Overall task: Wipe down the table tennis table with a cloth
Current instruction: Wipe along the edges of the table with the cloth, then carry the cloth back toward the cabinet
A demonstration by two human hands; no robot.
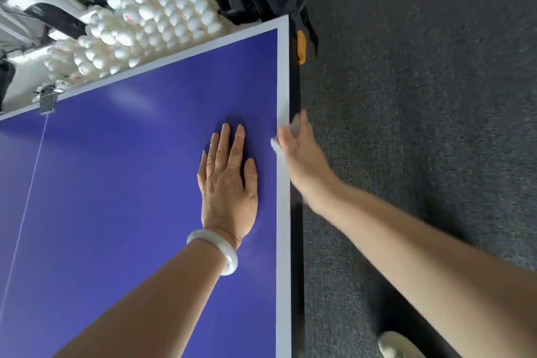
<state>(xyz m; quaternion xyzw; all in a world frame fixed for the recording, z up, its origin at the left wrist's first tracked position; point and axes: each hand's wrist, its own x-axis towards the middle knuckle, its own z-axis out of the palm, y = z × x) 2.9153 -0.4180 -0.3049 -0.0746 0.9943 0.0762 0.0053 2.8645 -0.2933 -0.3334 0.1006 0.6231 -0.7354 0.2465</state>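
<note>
Pressing left hand flat on blue table, gripping white cloth in right hand at 3 o'clock, with unreadable red print on balls at 11 o'clock.

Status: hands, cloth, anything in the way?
Left hand flat on table. Right hand grips cloth at right edge, blurred. Balls beyond far end.

Blue table tennis table top is smooth with a soft sheen; dark grey carpet on the right is rough and matt. White bangle looks polished, glossy; far white balls smooth plastic. White cloth texture's lost in blur.
</note>
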